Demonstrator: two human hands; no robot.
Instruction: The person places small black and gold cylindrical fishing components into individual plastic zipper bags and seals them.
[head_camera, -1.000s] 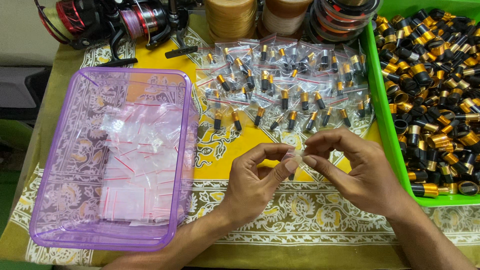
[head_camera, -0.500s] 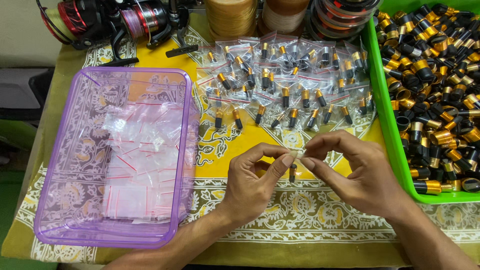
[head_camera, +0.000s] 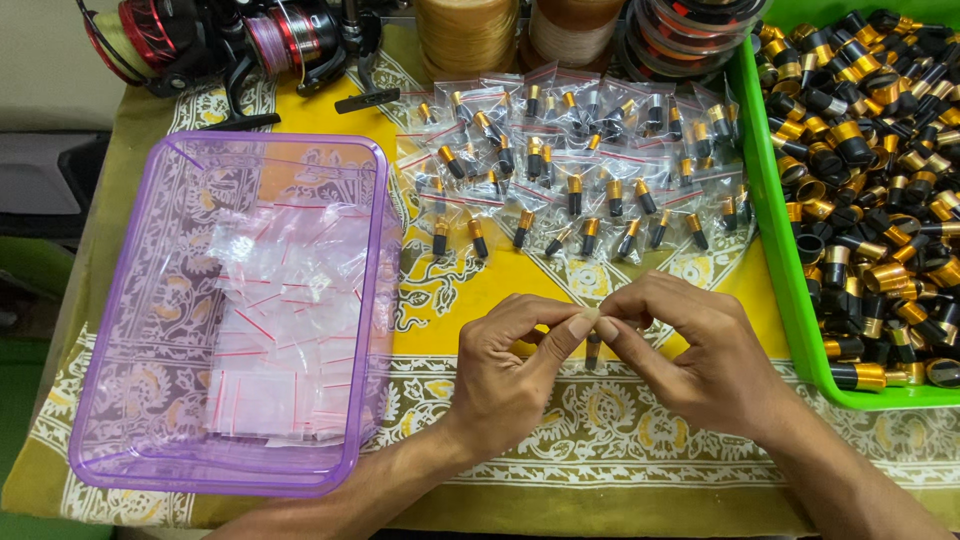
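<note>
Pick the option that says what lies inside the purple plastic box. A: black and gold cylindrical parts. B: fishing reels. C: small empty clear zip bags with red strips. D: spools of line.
C: the purple plastic box holds a loose heap of small empty clear bags with red strips, while the black and gold parts fill the green tray on the other side.

Fingers of the left hand and right hand hid most of the small part pinched between them. Right of it, the green bin was cut off at the frame edge.
</note>
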